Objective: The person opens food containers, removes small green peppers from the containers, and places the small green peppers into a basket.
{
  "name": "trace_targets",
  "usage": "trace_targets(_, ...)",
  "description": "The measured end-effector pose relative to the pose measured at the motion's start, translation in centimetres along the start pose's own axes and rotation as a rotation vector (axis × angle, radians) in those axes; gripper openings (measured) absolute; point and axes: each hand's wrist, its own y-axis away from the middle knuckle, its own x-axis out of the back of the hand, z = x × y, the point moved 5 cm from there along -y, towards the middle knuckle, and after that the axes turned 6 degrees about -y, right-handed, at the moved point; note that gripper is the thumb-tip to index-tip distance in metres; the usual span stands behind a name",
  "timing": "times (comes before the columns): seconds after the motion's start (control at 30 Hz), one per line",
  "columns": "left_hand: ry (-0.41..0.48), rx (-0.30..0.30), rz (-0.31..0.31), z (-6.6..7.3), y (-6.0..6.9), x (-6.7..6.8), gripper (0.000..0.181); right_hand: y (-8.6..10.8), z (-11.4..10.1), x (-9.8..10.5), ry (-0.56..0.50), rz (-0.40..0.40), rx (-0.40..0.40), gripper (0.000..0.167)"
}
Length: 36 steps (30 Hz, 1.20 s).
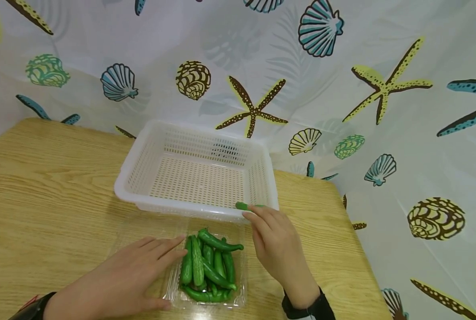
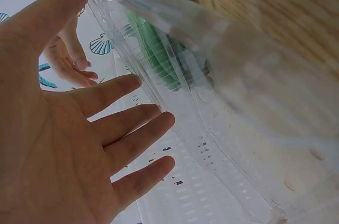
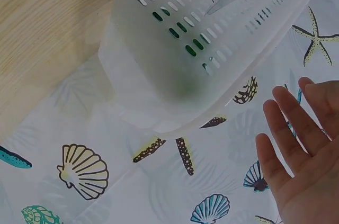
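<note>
Several long green peppers (image 1: 198,262) lie in a clear plastic box (image 1: 242,289) near the table's front, with ridged peppers on its left side. My left hand (image 1: 130,275) is beside the box, its fingers straight and spread at the left edge. Behind the box stands a white slotted basket (image 1: 199,180). My right hand (image 1: 279,240) is over its near right corner, fingers extended and holding nothing in the right wrist view. One green pepper (image 1: 242,206) shows just past those fingers, inside the basket; its middle is hidden. Green shows through the slots in the right wrist view.
A wood-grain table (image 1: 54,178) carries everything. Behind it and along its right side hangs a white cloth (image 1: 230,40) printed with shells and starfish. A transparent lid (image 1: 142,229) spreads left of the peppers, partly under my left hand.
</note>
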Motion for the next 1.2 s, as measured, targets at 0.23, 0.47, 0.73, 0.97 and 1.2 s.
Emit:
trace_targets(0.23,0.006,0.006,-0.005,0.0,0.0,0.1,0.089,-0.2,-1.3,-0.2,-0.019,-0.008,0.066,0.028)
trace_targets(0.47,0.008,0.006,0.005,0.0,0.0,0.1,0.09,-0.3,-2.8,-1.1,-0.03,-0.085,0.174,0.025)
trace_targets(0.73,0.014,0.007,0.011,0.0,0.1,0.1,0.089,0.0,-3.2,-2.6,-0.05,-0.133,0.21,0.03)
trace_targets(0.97,0.01,0.007,0.004,0.0,0.0,0.1,0.088,0.5,-2.9,-3.8,-0.042,-0.237,0.123,0.025)
trace_targets(1.2,-0.005,-0.005,0.021,0.1,0.1,0.1,0.088,1.0,-2.6,-4.9,-0.047,-0.353,0.033,0.028)
